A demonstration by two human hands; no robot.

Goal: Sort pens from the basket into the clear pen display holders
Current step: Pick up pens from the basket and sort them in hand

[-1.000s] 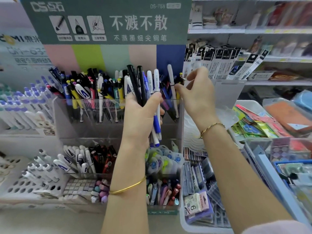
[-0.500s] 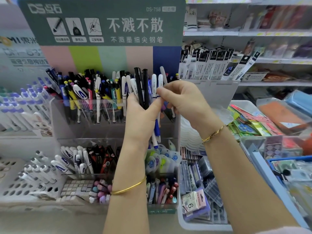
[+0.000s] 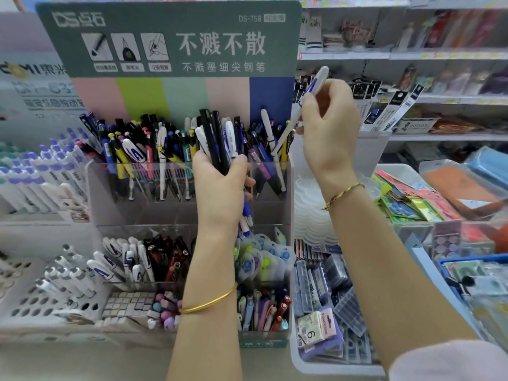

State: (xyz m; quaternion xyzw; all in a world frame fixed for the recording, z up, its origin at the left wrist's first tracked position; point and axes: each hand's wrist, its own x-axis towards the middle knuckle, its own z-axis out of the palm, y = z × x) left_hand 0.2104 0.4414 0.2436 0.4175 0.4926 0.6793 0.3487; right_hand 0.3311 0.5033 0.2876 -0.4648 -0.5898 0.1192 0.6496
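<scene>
Green display sign [image 3: 167, 39] up top, packed clear pen holder [image 3: 137, 182] beneath it, white bin of refill packs [image 3: 324, 312] off to the right. Left forearm blocks the holder's middle compartments. Two bangles, one per wrist. Left hand [image 3: 222, 188] is clenched round a bundle of pens [image 3: 217, 138], too overlapped to count. Right hand [image 3: 330, 127] pinches one white-and-blue pen [image 3: 305, 100], tilted, above the holder's right end.

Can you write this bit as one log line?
left hand: holds pen bundle | right hand: holds white pen raised | clear holder: crowded
</scene>
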